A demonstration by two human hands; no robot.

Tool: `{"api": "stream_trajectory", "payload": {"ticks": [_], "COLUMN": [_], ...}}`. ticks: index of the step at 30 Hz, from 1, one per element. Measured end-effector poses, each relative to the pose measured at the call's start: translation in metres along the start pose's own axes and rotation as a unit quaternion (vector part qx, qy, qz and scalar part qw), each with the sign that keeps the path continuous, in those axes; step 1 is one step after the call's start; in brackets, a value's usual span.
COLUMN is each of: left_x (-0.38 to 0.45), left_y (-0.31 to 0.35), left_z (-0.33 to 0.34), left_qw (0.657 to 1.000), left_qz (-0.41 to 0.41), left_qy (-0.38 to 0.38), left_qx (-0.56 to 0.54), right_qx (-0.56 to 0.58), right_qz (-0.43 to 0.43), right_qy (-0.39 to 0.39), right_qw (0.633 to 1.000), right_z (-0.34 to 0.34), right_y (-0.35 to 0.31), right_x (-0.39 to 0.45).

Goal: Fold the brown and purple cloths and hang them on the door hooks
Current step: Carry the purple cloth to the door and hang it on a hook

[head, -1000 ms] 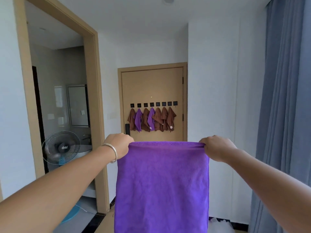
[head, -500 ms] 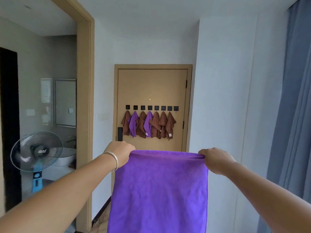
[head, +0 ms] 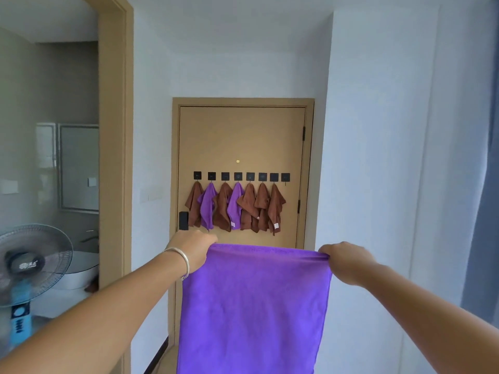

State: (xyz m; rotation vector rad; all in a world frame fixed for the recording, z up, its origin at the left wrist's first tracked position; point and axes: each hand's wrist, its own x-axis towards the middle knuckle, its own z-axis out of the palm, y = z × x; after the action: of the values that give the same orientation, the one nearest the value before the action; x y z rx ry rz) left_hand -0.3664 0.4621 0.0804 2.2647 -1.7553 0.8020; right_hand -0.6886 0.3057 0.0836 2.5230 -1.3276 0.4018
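Observation:
A purple cloth (head: pixel 253 306) hangs flat in front of me, stretched by its top edge. My left hand (head: pixel 193 249) grips the top left corner and my right hand (head: pixel 344 261) grips the top right corner. Straight ahead is a tan door (head: pixel 240 141) with a row of black square hooks (head: pixel 241 176). Folded brown cloths (head: pixel 249 209) and two purple cloths (head: pixel 208 209) hang from these hooks. The rightmost hook (head: pixel 285 177) is bare.
A wide doorway with a tan frame (head: pixel 114 157) opens on the left onto a room with a standing fan (head: pixel 25 268). White walls flank the door, and a blue-grey curtain (head: pixel 486 211) hangs at the right edge. A black lock (head: pixel 183 220) sits on the door's left side.
The door and its hooks have grown larger and nearer in view. The fan and left doorway have slid leftward. Both hands keep the same hold on the cloth's top corners.

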Motion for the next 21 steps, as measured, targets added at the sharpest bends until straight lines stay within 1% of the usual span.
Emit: {"api": "stream_trajectory", "payload": {"ticks": [7,12,18,21], "left_x": [0.084,0.157,0.251,0.287], "left_y": [-0.007,-0.009,-0.011,-0.011], "left_z": [0.06,0.103,0.139,0.166], "left_qw": [1.0,0.999,0.999,0.998], "left_qz": [-0.004,-0.029,-0.03,-0.042], "left_qy": [0.007,0.005,0.005,0.004], "left_qx": [-0.001,-0.029,-0.023,-0.038], "right_qx": [0.005,0.039,0.073,0.081], "right_qz": [0.001,-0.002,-0.006,-0.015], "right_qy": [0.006,0.007,0.017,0.022], "right_qw": [1.0,0.999,0.997,0.996], "right_z": [0.039,0.069,0.093,0.107], "right_y": [0.019,0.04,0.072,0.084], "right_x": [0.091,0.169,0.266,0.308]}}
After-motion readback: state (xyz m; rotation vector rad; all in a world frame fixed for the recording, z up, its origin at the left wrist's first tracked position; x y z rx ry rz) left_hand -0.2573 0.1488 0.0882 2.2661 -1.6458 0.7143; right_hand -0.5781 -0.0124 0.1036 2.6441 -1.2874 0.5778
